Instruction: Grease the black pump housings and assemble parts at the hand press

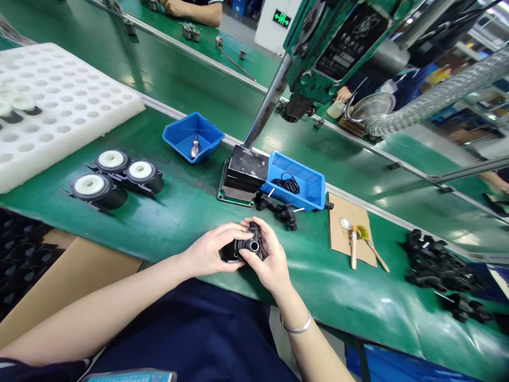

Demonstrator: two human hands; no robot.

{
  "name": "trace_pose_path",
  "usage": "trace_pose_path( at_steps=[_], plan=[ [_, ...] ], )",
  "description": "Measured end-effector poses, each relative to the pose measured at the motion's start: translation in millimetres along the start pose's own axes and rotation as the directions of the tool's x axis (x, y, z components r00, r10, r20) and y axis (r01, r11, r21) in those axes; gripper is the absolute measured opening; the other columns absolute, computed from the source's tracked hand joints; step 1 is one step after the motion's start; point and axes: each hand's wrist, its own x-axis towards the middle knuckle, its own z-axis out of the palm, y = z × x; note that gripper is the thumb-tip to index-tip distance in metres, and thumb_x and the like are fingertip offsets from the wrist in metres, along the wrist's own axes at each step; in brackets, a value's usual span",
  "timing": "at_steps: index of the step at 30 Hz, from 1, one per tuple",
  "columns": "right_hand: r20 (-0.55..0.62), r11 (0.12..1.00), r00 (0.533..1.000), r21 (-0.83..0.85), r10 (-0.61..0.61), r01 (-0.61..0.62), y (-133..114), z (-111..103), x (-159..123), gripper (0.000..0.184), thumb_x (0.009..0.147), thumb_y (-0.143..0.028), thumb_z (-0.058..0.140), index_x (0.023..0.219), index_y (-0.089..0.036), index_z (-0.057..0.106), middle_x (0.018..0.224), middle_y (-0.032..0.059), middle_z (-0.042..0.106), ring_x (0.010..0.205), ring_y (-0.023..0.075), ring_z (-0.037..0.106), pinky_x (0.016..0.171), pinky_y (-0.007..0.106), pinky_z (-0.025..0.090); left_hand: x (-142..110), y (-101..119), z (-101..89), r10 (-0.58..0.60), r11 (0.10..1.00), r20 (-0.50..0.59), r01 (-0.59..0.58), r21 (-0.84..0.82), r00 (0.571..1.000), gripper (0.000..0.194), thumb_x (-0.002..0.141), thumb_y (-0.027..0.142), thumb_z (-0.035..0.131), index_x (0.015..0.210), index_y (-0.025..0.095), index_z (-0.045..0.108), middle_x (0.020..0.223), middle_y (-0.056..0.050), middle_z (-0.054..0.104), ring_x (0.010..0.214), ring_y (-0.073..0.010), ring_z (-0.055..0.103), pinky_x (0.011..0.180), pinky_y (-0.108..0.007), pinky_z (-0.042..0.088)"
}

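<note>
Between my two hands, above the near edge of the green bench, is a black plastic pump housing (pixel 253 245) with a round hollow spout turned up toward me. My left hand (pixel 217 249) wraps its left side, thumb and fingers closed on it. From the right, my right hand (pixel 270 254) grips the same part, with the thumb laid beside the spout. Much of the housing is hidden behind the fingers. Just beyond my hands lie black fittings with white pins (pixel 287 215), close to the black base block (pixel 246 167) of a green press (pixel 330 58).
Black cylinders with white tops (pixel 90 185) stand at left near a white foam tray (pixel 71 106). One blue bin (pixel 178 135) contains a metal-tipped tool; another blue bin (pixel 314 183) has black rings. Brushes (pixel 353 249) rest on cardboard (pixel 338 228). Black parts (pixel 437 262) are heaped at right.
</note>
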Motion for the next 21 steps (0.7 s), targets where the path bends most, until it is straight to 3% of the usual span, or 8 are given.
trace_pose_path(
  at_steps=[8, 12, 15, 17, 21],
  plan=[
    [0.031, 0.999, 1.0, -0.031, -0.005, 0.006, -2.6, -2.5, 4.6, 0.064, 0.089, -0.037, 0.071, 0.145, -0.03, 0.041, 0.145, 0.0087, 0.055, 0.134, 0.0248, 0.056, 0.116, 0.046, 0.045, 2.5, 0.7, -5.8, -0.015, 1.0, 0.032, 0.015, -0.014, 0.999, 0.052, 0.077, 0.02, 0.077, 0.126, 0.022, 0.057, 0.125, -0.01, 0.067, 0.123, -0.0241, 0.062, 0.106, -0.04, 0.054],
    [0.009, 0.991, 1.0, -0.133, -0.007, 0.009, -12.4, 1.0, -2.8, 0.071, 0.09, -0.04, 0.068, 0.15, -0.027, 0.033, 0.152, 0.011, 0.046, 0.139, 0.0255, 0.05, 0.118, 0.047, 0.043, -2.3, 4.3, 5.2, -0.029, 0.995, -0.013, 0.03, 0.097, 0.999, 0.053, 0.079, 0.022, 0.076, 0.128, 0.024, 0.055, 0.124, -0.009, 0.065, 0.121, -0.024, 0.063, 0.103, -0.039, 0.055],
    [-0.126, 0.942, 0.992, -0.333, -0.017, -0.026, -19.0, 11.6, -15.2, 0.085, 0.084, -0.04, 0.074, 0.153, -0.024, 0.028, 0.151, 0.0155, 0.042, 0.14, 0.0304, 0.045, 0.117, 0.053, 0.041, -6.9, 10.2, 23.9, -0.079, 0.98, -0.145, 0.103, 0.17, 0.986, 0.06, 0.085, 0.028, 0.072, 0.138, 0.022, 0.044, 0.126, -0.014, 0.06, 0.12, -0.0273, 0.062, 0.1, -0.044, 0.057],
    [-0.213, 0.896, 0.977, -0.439, -0.033, -0.066, -19.1, 20.4, -20.4, 0.082, 0.082, -0.037, 0.073, 0.151, -0.022, 0.031, 0.14, 0.0174, 0.048, 0.131, 0.0322, 0.05, 0.111, 0.057, 0.045, -8.5, 14.1, 35.6, -0.097, 0.97, -0.213, 0.14, 0.197, 0.972, 0.071, 0.088, 0.029, 0.069, 0.147, 0.02, 0.031, 0.128, -0.017, 0.057, 0.12, -0.0298, 0.061, 0.098, -0.047, 0.057],
    [-0.258, 0.863, 0.963, -0.501, -0.083, -0.06, -20.5, 19.5, -17.9, 0.066, 0.086, -0.032, 0.066, 0.146, -0.02, 0.041, 0.12, 0.0153, 0.058, 0.113, 0.0306, 0.059, 0.099, 0.055, 0.053, -9.6, 17.3, 44.6, -0.02, 0.977, -0.152, 0.051, 0.207, 0.988, 0.093, 0.085, 0.026, 0.072, 0.156, 0.02, 0.011, 0.141, -0.022, 0.048, 0.134, -0.0343, 0.052, 0.105, -0.05, 0.053]
  ],
)
